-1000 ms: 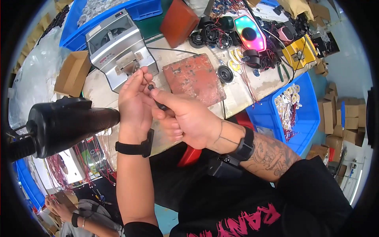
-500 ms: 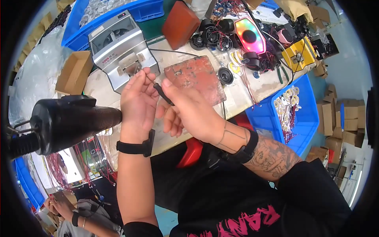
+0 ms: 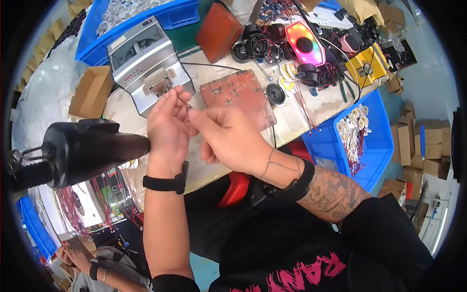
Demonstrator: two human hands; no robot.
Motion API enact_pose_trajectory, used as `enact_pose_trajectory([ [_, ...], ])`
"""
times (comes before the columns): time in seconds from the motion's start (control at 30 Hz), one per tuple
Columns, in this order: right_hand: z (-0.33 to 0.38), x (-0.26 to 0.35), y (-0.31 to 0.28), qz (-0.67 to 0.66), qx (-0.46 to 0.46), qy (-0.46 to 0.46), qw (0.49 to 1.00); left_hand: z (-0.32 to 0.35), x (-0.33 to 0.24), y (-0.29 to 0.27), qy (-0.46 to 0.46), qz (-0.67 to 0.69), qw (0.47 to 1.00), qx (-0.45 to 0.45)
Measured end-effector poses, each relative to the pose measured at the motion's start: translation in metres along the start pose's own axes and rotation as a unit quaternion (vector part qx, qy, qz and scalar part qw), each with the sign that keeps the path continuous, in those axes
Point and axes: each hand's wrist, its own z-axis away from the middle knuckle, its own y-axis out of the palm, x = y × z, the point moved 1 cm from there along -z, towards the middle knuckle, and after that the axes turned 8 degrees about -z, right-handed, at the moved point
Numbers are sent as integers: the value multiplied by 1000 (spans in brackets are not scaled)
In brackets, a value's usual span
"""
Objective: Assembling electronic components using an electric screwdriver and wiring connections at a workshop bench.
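Observation:
My left hand (image 3: pixel 170 124) is palm up in front of the grey desktop machine (image 3: pixel 148 68), its thumb and fingertips pinched around a thin rod (image 3: pixel 182 100). From the right, my right hand (image 3: pixel 228 134) grips the same slim tool, thumb and fingers closed. The tool's dark handle is hidden inside the right hand now; only the thin shaft shows between the hands. Both hands are above the table edge, left of a worn red block (image 3: pixel 238 95). The machine's metal front plate lies just beyond the left fingertips.
A black cylindrical tool (image 3: pixel 97 146) juts in from the left beside my left wrist. A lit speaker panel (image 3: pixel 305 45), a small round speaker (image 3: pixel 276 94) and pliers (image 3: pixel 347 90) lie on the right. A blue bin (image 3: pixel 379 146) holds wired parts. Another person's hands (image 3: pixel 75 254) work at lower left.
My right hand has turned and shifted slightly left, its fingers closing over the dark handle that showed before. My left hand stays nearly in place.

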Motion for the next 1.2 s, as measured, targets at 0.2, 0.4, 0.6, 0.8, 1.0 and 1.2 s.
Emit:
enact_pose_trajectory([
  [0.2, 30, 22, -7, -202, 98, 190, 956, 16, -12, 12, -39, -84, 995, -34],
  [0.4, -21, 24, -42, 125, 108, -71, 984, 17, -10, -31, 152, -237, 953, -111],
  [0.6, -103, 21, -24, 414, 14, -327, 849, 6, -24, -32, 330, -289, 867, -234],
  [0.8, -112, 14, -15, 397, 5, -300, 867, 0, -31, -38, 497, -567, 624, -205],
  [1.0, -113, 6, -17, 362, 3, -298, 883, -3, -15, -28, 519, -626, 553, -181],
  [1.2, -110, 9, -15, 350, 10, -265, 899, -11, -4, -31, 502, -558, 632, -192],
])
